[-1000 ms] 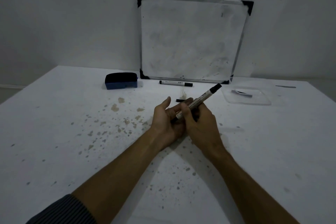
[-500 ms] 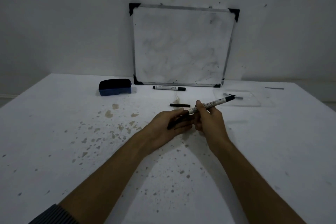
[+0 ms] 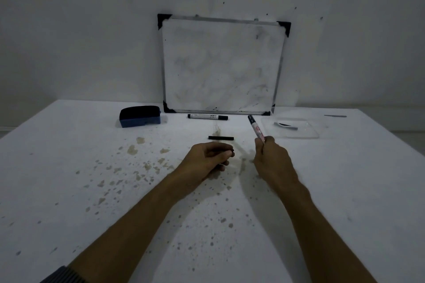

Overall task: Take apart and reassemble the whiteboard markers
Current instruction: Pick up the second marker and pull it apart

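Note:
My right hand (image 3: pixel 272 159) grips a white marker body (image 3: pixel 256 128) by its lower end; the marker points up and away, its black end on top. My left hand (image 3: pixel 208 159) is curled into a fist around a small black piece (image 3: pixel 231 150), of which only a tip shows past the fingers. The two hands are apart. A short black marker part (image 3: pixel 220 138) lies flat on the table just beyond my left hand. A second, whole marker (image 3: pixel 207 117) lies at the foot of the whiteboard (image 3: pixel 222 64).
The whiteboard leans on the wall at the back of the stained white table (image 3: pixel 92 179). A blue and black eraser (image 3: pixel 140 116) sits at back left. A clear shallow tray (image 3: pixel 291 127) with a small dark item is at back right.
My hands have come apart. The right hand swung the marker body from lying sideways to pointing up and away, while the left hand closed into a fist on a black piece.

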`<state>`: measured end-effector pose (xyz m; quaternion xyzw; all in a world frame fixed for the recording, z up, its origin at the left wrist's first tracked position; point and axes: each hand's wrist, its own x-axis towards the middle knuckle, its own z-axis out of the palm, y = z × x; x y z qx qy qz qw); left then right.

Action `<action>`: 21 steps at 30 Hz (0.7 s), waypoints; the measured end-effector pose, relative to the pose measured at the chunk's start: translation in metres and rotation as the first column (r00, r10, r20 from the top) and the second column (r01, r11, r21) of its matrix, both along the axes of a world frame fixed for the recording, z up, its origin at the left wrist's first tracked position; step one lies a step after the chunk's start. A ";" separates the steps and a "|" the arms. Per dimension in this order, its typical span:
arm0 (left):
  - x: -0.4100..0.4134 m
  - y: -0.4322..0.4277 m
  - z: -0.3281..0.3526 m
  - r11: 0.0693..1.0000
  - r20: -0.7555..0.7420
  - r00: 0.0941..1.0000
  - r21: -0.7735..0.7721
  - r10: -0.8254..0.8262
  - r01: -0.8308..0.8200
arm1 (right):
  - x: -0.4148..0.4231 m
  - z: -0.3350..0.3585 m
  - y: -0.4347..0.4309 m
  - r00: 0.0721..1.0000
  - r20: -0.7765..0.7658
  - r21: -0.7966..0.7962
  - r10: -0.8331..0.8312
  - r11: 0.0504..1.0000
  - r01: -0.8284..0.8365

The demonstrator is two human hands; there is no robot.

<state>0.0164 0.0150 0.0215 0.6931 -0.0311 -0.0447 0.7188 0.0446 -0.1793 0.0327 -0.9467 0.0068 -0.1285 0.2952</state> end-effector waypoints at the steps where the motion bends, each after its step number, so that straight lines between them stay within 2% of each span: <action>1: 0.000 0.000 -0.001 1.000 0.005 1.000 -0.018 0.000 0.000 | -0.001 -0.001 -0.001 1.000 -0.002 -0.070 -0.019 0.997 0.019; 5: 0.003 -0.002 -0.003 0.986 -0.046 0.999 -0.168 -0.009 0.001 | -0.008 -0.008 -0.006 0.999 -0.014 -0.250 -0.044 0.967 0.039; 8: 0.004 -0.005 -0.003 0.979 -0.044 0.999 -0.202 0.026 -0.034 | -0.012 -0.010 -0.006 0.997 -0.002 -0.296 -0.079 0.952 0.074; 12: 0.002 -0.011 0.002 0.955 -0.049 0.994 -0.274 0.102 -0.112 | -0.018 -0.003 -0.006 0.992 -0.062 -0.323 -0.108 0.943 0.083; 13: 0.003 -0.014 0.004 0.943 -0.059 0.992 -0.307 0.113 -0.125 | -0.018 0.002 -0.009 0.994 -0.069 -0.263 -0.089 0.963 0.068; 15: 0.002 -0.022 0.008 0.910 -0.081 0.990 -0.392 0.115 -0.138 | -0.021 0.014 -0.019 0.997 -0.079 0.042 -0.022 0.999 0.026; 16: 0.003 -0.028 0.010 0.894 -0.088 0.990 -0.427 0.112 -0.139 | -0.024 0.020 -0.024 0.996 -0.089 0.256 0.019 0.967 0.004; 17: 0.004 -0.036 0.012 0.883 -0.094 0.990 -0.450 0.103 -0.134 | -0.029 0.025 -0.029 0.993 -0.104 0.446 0.055 0.895 -0.003; 18: 0.005 -0.045 0.015 0.881 -0.094 0.991 -0.457 0.091 -0.124 | -0.036 0.029 -0.034 0.989 -0.116 0.575 0.088 0.818 -0.005; 21: 0.010 -0.078 0.017 0.908 -0.049 0.998 -0.414 0.041 -0.057 | -0.051 0.028 -0.055 0.990 -0.085 0.748 0.115 0.664 -0.013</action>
